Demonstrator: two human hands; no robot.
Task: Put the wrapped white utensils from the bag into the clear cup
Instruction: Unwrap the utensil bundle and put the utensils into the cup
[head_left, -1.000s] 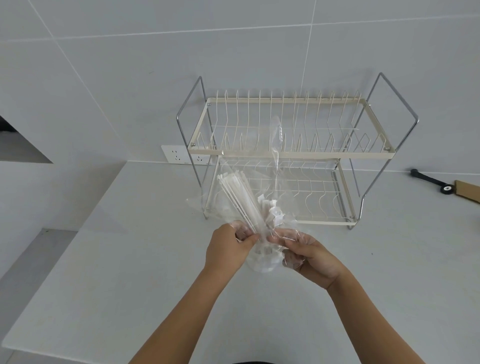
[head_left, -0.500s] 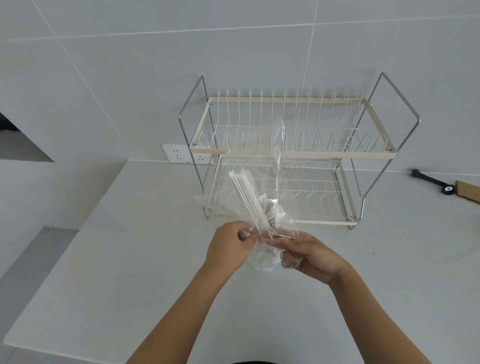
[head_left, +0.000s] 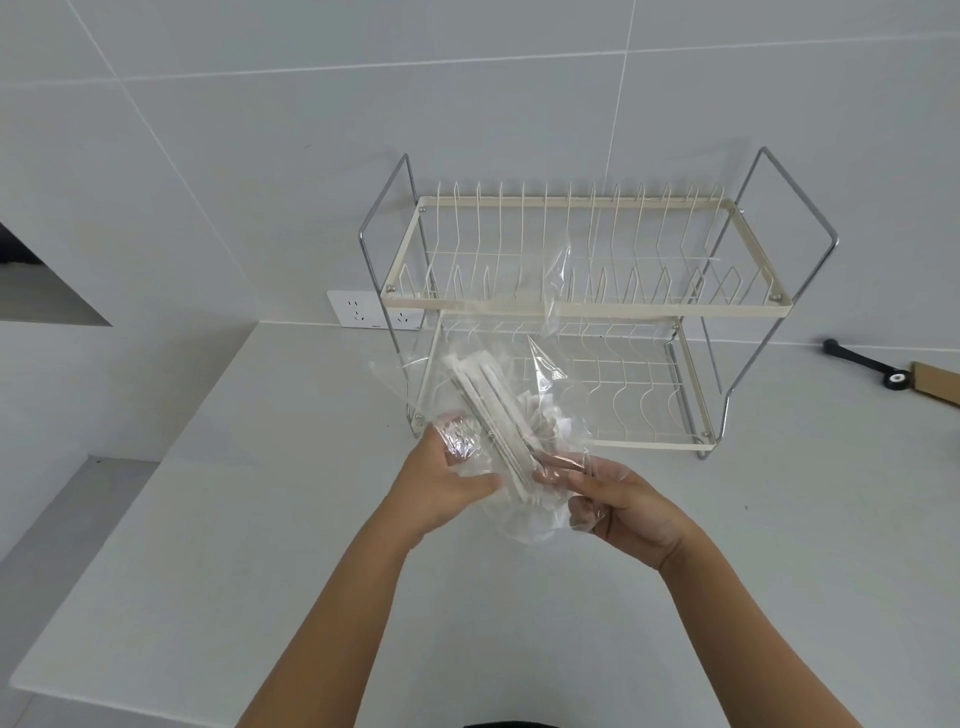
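A clear plastic bag (head_left: 550, 291) is held up above the white counter, in front of the dish rack. Inside it a bundle of long wrapped white utensils (head_left: 488, 400) slants from upper left to lower right, with crumpled white wrapping beside it. My left hand (head_left: 447, 483) cups the bag's left side, fingers spread behind the plastic. My right hand (head_left: 623, 504) pinches the lower end of the bundle through the bag. No clear cup is in view.
A two-tier cream wire dish rack (head_left: 571, 306) stands against the tiled wall behind the bag. A wall socket (head_left: 358, 309) sits to its left. A black-handled tool (head_left: 862, 361) and a brown board (head_left: 935, 382) lie at the far right. The counter edge (head_left: 104, 530) drops off at left.
My left hand has opened from a pinch and shifted left to cup the bag. The bundle has slid lower in the bag towards my right hand.
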